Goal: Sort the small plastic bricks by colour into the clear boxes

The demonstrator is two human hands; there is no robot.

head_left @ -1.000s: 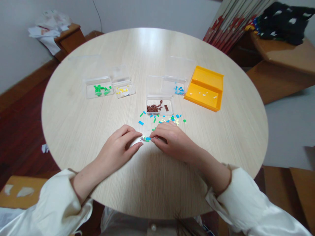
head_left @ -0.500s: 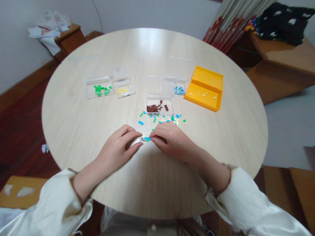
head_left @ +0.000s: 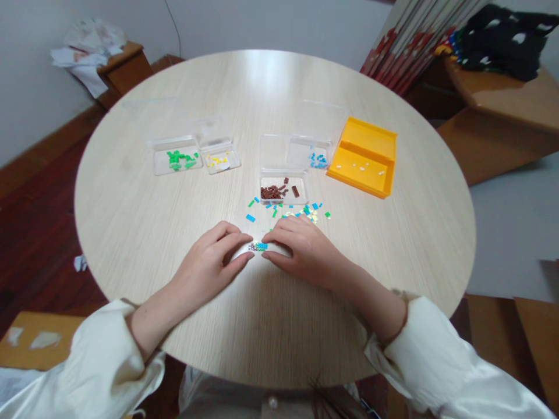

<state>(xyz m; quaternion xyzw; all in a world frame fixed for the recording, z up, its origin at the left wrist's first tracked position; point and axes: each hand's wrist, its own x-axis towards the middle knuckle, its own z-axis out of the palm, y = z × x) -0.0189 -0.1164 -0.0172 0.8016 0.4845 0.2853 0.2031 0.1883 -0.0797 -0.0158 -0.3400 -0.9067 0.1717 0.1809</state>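
Observation:
A small strip of joined toy building bricks (head_left: 258, 247), grey, green and blue, lies on the table in front of me. My left hand (head_left: 218, 254) has its thumb and fingertips at the near and far edges of the strip's left end. On the opposite side, my right hand (head_left: 301, 251) takes the strip's right end between thumb and fingertips. Just beyond the right hand are loose bricks, among them a blue brick (head_left: 250, 218) and a green brick (head_left: 327, 215). Pale yellow bricks (head_left: 313, 215) lie partly behind its knuckles.
Clear boxes hold green bricks (head_left: 178, 159), yellow bricks (head_left: 216, 160), brown bricks (head_left: 273, 192) and blue bricks (head_left: 318, 158). An open yellow case (head_left: 371, 142) with white bits stands at the right. All rest on a round wooden table (head_left: 262, 326).
My right thumb and fingers have spread from a pinch at the strip's blue end and shifted slightly left, to either side of it. The left hand stays in place.

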